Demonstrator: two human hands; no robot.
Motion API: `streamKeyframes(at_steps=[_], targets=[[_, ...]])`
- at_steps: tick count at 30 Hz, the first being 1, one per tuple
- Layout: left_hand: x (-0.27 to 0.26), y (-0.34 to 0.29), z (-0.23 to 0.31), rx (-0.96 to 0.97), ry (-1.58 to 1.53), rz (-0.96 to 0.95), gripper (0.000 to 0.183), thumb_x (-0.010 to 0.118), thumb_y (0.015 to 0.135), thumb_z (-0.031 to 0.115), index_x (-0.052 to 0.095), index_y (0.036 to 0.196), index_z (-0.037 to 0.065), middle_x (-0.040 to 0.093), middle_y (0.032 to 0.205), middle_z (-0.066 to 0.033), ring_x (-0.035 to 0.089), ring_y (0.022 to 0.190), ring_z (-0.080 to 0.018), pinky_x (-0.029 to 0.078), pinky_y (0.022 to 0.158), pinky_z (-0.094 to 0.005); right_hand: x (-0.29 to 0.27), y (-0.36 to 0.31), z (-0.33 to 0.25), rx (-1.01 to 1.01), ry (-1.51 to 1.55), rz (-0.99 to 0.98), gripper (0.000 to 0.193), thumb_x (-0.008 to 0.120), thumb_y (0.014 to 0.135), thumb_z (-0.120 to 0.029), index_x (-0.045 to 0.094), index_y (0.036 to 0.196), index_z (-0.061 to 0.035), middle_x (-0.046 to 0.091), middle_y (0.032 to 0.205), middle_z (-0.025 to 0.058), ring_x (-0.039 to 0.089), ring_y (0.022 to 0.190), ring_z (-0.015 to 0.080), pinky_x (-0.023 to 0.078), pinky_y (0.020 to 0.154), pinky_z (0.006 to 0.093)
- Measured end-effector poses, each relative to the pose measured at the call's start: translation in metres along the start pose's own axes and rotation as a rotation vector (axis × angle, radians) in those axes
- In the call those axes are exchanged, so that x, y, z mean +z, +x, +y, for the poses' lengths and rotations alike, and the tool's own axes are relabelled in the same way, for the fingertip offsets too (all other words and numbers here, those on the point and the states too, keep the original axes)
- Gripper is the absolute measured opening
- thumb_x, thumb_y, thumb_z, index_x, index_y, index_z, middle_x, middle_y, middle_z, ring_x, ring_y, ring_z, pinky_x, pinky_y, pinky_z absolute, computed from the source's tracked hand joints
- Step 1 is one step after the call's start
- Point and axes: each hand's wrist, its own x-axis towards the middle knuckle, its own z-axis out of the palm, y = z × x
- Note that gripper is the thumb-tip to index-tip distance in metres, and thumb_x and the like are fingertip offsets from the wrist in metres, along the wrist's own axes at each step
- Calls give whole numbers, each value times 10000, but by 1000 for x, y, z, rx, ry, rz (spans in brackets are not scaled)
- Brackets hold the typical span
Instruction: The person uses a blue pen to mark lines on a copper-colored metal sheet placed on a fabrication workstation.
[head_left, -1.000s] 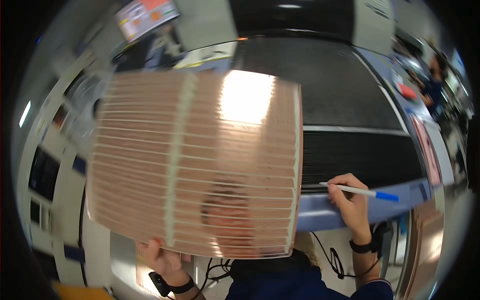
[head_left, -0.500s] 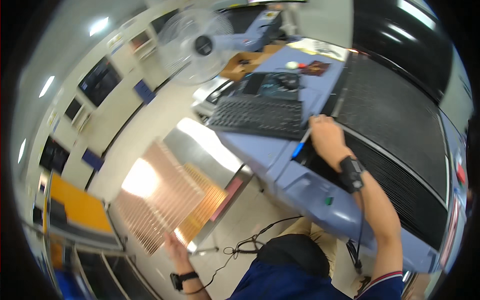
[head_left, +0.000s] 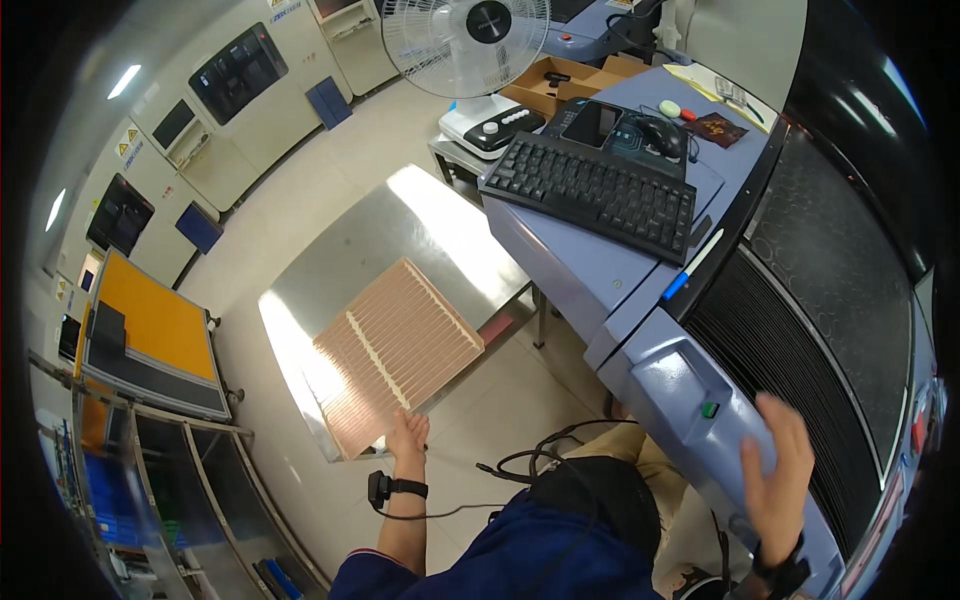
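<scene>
A copper-coloured panel (head_left: pixel 430 320) with many thin parallel strips and pale bands lies on a shiny metal table (head_left: pixel 340 260) at the left. The second panel seen earlier does not show apart from it. My left hand (head_left: pixel 407 440) is at the panel's near edge, palm turned up and fingers stretched out, seemingly touching it. Over the front of the blue-grey machine (head_left: pixel 640 380), my right hand (head_left: pixel 780 485) is raised, slightly blurred, with fingers apart and nothing in it. A white pen with a blue end (head_left: pixel 690 268) lies on the machine beside the keyboard (head_left: pixel 595 195).
A fan (head_left: pixel 470 40), a mouse (head_left: pixel 660 137) and a cardboard box (head_left: pixel 545 95) are farther back. Black ribbed bellows (head_left: pixel 800 340) run along the machine. At left stand an orange-topped cart (head_left: pixel 160 320) and a metal rack (head_left: pixel 200 450). A cable (head_left: pixel 520 465) hangs near my waist.
The copper panel, tilted up at my left hand before, now lies flat on the table. My right hand has left the pen and moved back toward me. The view has shifted.
</scene>
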Motion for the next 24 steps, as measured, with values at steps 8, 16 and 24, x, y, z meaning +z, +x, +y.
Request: streamKeyframes(at_steps=[8,16,24], targets=[[1,41,-10,-16,-135,28,565,685,998,385,569,1252,-106,629,1295,-268,698,1112,-343,606,973,-389,23,-99,-1,210,153,-74,357,667,849,2,664,1204,41,692,1172,243,671,1087,422,514,968,426],[18,22,9,-36,-178,-30,464,623,1045,342,599,1238,-78,662,1246,-225,706,1080,-322,610,953,-367,55,-128,19,309,301,-152,278,713,879,-29,691,1150,29,716,1097,226,688,1022,411,539,896,431],[41,-137,-10,-236,489,-994,381,614,1033,286,683,1213,-43,751,1098,-135,723,1027,-232,573,904,-346,118,-161,35,380,237,-423,762,775,895,-395,481,1434,56,580,1335,316,568,1239,478,453,1068,489]])
